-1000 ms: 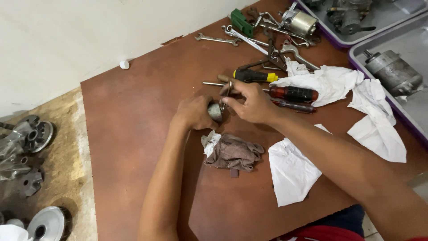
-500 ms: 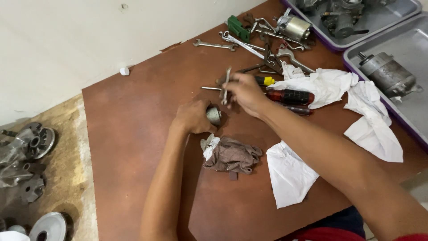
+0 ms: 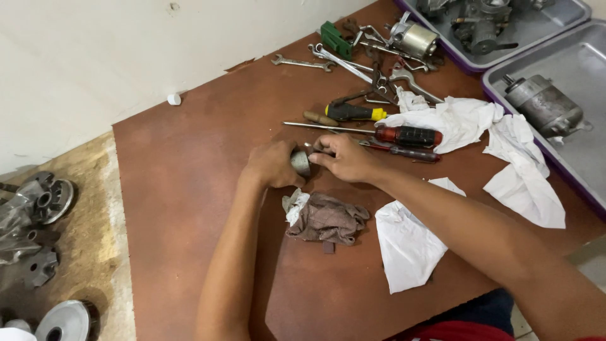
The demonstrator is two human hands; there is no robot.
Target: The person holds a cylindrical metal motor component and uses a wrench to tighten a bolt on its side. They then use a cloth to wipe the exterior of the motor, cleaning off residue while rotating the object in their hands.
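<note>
Gripping a small grey metal cylinder (image 3: 300,162) at frame centre, the left hand (image 3: 273,165) closes around it as a brace while the right hand (image 3: 344,158) pinches its end, with the brown rag (image 3: 325,219) just below and screwdrivers (image 3: 379,129) just above, within reach.

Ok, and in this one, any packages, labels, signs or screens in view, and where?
No package, sign or screen shows.
Green flat box-like item: far end of the brown board, among the wrenches; rectangular, dark green; too small to tell if it is a package.
No label shows on the small metal part held by the left hand and right hand.
</note>
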